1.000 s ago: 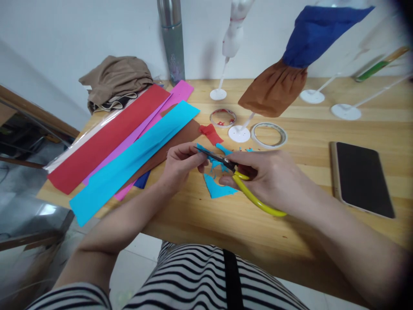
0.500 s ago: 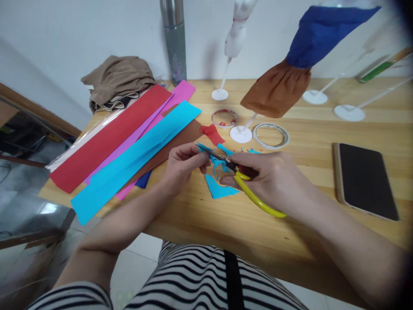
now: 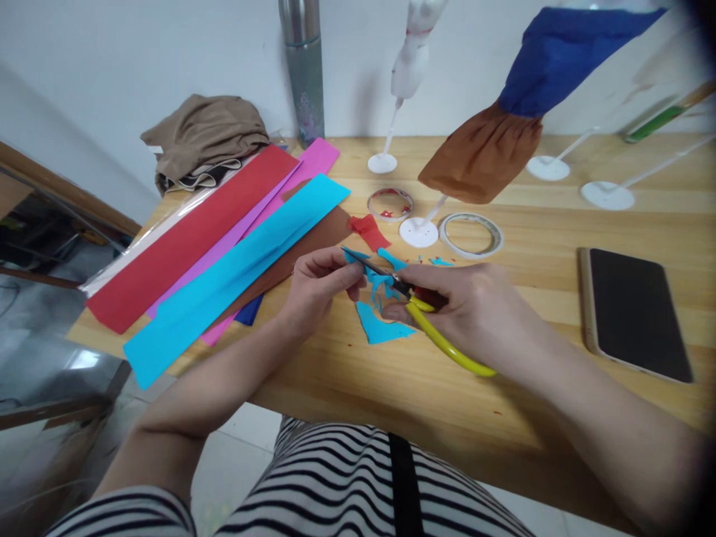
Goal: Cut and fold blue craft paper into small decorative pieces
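Observation:
Yellow-handled scissors (image 3: 447,344) are gripped in my right hand (image 3: 475,306), their dark blades pointing left. The blades reach across to my left hand (image 3: 327,283), whose thumb and fingers pinch a small piece of blue crepe paper (image 3: 353,256). Fingers hide part of that piece. Below the blades lies a larger blue paper scrap (image 3: 380,325) on the table, with more blue bits around it. A crumpled red scrap (image 3: 370,232) rests just beyond my left hand.
Long paper strips in blue (image 3: 238,280), red (image 3: 193,239), pink and brown overlap at left. Behind the hands stand a mannequin in a brown skirt (image 3: 481,156), a bare mannequin (image 3: 410,67), tape rolls (image 3: 500,240) and a flask (image 3: 305,89). A phone (image 3: 638,313) lies right.
Both hands keep almost the same place and grip. The scissor blades seem slightly shifted at the blue paper; the surroundings shift only a little with the camera.

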Demonstrator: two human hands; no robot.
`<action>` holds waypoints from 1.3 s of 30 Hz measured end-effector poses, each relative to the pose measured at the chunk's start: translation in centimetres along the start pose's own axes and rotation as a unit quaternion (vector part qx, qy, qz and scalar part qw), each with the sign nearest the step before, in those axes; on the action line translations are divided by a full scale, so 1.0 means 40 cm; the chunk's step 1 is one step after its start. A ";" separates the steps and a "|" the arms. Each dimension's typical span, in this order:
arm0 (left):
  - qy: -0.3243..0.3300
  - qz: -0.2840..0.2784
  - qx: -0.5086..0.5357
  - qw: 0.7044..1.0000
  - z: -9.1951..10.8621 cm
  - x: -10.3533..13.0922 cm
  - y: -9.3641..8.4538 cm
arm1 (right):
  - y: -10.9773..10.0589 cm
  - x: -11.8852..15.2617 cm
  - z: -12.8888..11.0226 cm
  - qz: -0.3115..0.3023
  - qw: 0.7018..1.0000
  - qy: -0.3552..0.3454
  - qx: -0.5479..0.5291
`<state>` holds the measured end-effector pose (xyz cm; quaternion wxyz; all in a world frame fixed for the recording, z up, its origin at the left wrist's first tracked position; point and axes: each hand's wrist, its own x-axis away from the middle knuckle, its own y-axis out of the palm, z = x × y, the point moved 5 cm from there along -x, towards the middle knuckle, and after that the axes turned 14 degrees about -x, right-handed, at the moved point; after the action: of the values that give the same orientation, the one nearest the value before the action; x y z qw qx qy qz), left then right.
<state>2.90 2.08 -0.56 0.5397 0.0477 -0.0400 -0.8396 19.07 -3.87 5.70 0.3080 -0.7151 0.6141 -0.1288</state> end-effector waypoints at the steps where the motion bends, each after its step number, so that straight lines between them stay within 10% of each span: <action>1: -0.001 0.000 0.000 1.000 -0.001 0.000 -0.001 | 0.001 0.000 0.001 -0.002 1.000 0.002 0.000; 39: -0.013 -0.016 -0.009 1.000 0.010 -0.005 -0.002 | -0.002 0.004 0.019 -0.022 0.999 0.045 -0.003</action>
<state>2.84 2.30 -0.16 0.5262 0.0319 -0.0387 -0.8489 19.59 -3.79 5.12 0.2749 -0.7225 0.6122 -0.1661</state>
